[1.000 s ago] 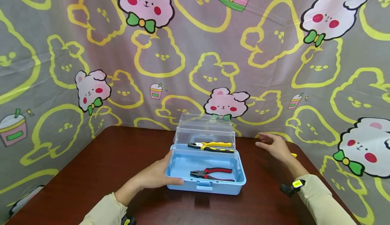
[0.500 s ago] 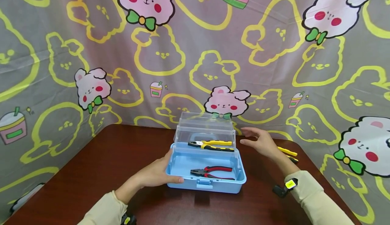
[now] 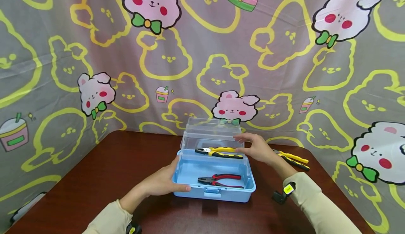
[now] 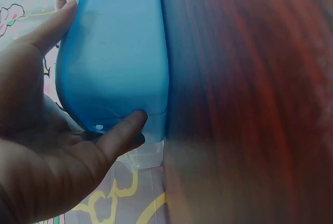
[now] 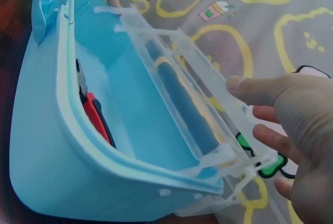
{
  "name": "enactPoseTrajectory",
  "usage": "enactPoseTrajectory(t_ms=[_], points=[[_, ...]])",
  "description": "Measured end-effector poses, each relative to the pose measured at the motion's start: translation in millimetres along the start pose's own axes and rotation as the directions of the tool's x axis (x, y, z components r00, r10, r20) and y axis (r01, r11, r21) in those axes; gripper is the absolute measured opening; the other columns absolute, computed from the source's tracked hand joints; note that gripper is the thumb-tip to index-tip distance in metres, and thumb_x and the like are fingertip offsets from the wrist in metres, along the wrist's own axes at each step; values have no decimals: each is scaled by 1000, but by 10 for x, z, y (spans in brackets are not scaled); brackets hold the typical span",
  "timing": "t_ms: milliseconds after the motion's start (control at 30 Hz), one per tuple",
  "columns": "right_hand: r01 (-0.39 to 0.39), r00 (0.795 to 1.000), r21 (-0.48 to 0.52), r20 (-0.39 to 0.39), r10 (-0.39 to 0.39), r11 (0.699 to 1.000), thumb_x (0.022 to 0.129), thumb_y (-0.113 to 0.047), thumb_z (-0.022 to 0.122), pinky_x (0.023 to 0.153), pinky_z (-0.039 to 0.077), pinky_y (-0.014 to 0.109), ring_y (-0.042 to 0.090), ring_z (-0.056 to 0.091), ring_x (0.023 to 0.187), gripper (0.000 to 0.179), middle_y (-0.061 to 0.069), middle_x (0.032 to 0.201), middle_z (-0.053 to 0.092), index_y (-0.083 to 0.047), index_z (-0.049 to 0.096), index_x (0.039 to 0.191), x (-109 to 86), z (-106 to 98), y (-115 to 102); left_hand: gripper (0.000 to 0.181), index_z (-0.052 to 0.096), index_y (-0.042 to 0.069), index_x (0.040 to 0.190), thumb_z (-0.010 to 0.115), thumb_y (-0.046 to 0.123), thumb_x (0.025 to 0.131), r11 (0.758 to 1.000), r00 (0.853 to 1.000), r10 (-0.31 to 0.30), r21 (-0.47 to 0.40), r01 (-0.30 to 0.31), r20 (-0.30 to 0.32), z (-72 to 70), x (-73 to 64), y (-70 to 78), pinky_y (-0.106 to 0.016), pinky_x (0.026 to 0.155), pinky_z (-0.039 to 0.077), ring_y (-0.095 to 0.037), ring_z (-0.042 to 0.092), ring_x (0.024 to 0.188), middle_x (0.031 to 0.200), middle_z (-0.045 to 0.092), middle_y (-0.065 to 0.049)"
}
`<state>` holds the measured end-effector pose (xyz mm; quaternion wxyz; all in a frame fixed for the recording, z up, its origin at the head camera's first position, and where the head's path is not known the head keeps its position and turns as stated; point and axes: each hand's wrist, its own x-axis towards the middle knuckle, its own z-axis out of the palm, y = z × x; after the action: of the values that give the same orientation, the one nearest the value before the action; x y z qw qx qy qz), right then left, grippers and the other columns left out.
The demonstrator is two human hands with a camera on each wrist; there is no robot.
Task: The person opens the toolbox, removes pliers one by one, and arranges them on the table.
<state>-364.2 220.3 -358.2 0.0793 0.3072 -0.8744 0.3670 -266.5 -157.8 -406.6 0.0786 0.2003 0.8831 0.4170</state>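
Note:
A light-blue toolbox (image 3: 218, 194) stands open on the table, its clear lid (image 3: 212, 123) and tray tilted back. My left hand (image 3: 159, 182) grips its left front corner, thumb along the front rim and fingertips on the end wall (image 4: 140, 67). Red-and-black pliers (image 3: 206, 180) lie on the box's floor. Yellow-and-black pliers (image 3: 226, 155) lie in the raised clear tray. My right hand (image 3: 257, 150) is at the tray's right end, thumb close to the pliers' handles; in the right wrist view, the hand (image 5: 307, 114) is spread beside the clear tray, holding nothing.
Another pair of yellow-and-black pliers (image 3: 294, 156) lies on the table to the right, behind my right forearm. The brown table (image 3: 104, 177) meets a patterned curtain (image 3: 171, 58) at the back and sides.
My right hand has moved left from the table's right side to the toolbox's tray, uncovering the pliers on the right. My left hand has stayed on the box.

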Motion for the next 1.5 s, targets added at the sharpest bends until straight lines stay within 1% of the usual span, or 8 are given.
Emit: enactPoseTrajectory(t_ms=[167, 500, 700, 800, 900, 1033, 1267, 1500], points=[[-9, 998, -1, 64, 9, 1000, 88, -26, 85, 97, 48, 58, 33, 64, 116, 51, 5, 126, 71, -9, 70, 134, 71, 64, -21, 129, 2, 9, 167, 85, 55, 80, 1000, 1000, 4, -1, -4, -1, 6, -2, 0, -61, 97, 47, -36, 53, 125, 158, 36, -24], [-70, 985, 0, 158, 69, 998, 87, -29, 86, 98, 48, 57, 30, 61, 120, 57, 10, 133, 67, -8, 68, 137, 175, 138, 12, 129, 1, 8, 166, 85, 55, 81, 1000, 1000, -3, 4, 3, -1, 20, 4, -11, -61, 100, 45, -36, 51, 128, 160, 33, -24], [-124, 956, 11, 268, 116, 992, 89, -26, 85, 102, 47, 53, 32, 58, 126, 59, 12, 137, 64, -6, 65, 140, 224, 199, -14, 129, 1, 7, 166, 85, 55, 80, 1000, 1000, -9, 12, 9, -6, 24, -10, -6, -61, 99, 45, -36, 51, 127, 159, 33, -25], [-149, 937, -39, 314, 153, 988, 90, -24, 84, 105, 44, 52, 31, 57, 127, 56, 11, 138, 64, -5, 65, 140, 269, 214, -51, 130, 2, 5, 166, 85, 56, 80, 1000, 1000, -9, 10, 9, -2, 24, -14, 2, -61, 99, 46, -36, 51, 126, 159, 34, -25], [-137, 928, -108, 334, 165, 985, 89, -24, 85, 107, 42, 53, 30, 57, 126, 56, 10, 137, 64, -5, 67, 138, 312, 222, -77, 130, 2, 4, 166, 85, 56, 80, 1000, 1000, -12, 17, 12, -7, 18, -16, 16, -61, 99, 46, -36, 51, 127, 159, 34, -25], [-106, 935, -151, 321, 150, 983, 88, -24, 87, 105, 44, 52, 26, 58, 121, 53, 7, 133, 66, -9, 70, 135, 335, 247, -56, 131, 3, 3, 165, 85, 58, 79, 999, 999, -36, 30, 37, -20, 11, -20, 26, -61, 103, 42, -35, 48, 130, 160, 32, -25], [-28, 955, -128, 290, 64, 991, 91, -19, 83, 100, 47, 49, 22, 60, 114, 46, 3, 130, 68, -12, 71, 135, 305, 311, -12, 131, 5, 2, 165, 85, 59, 78, 997, 998, -55, 44, 56, -28, 11, -41, 15, -61, 103, 41, -35, 48, 132, 160, 33, -24], [-53, 956, -72, 286, 71, 996, 96, -17, 77, 103, 43, 53, 25, 57, 116, 50, 5, 131, 65, -4, 63, 142, 253, 335, -91, 132, 4, 2, 165, 85, 59, 78, 998, 998, -49, 47, 50, -26, 12, -45, 15, -61, 104, 40, -35, 47, 133, 161, 31, -25]])
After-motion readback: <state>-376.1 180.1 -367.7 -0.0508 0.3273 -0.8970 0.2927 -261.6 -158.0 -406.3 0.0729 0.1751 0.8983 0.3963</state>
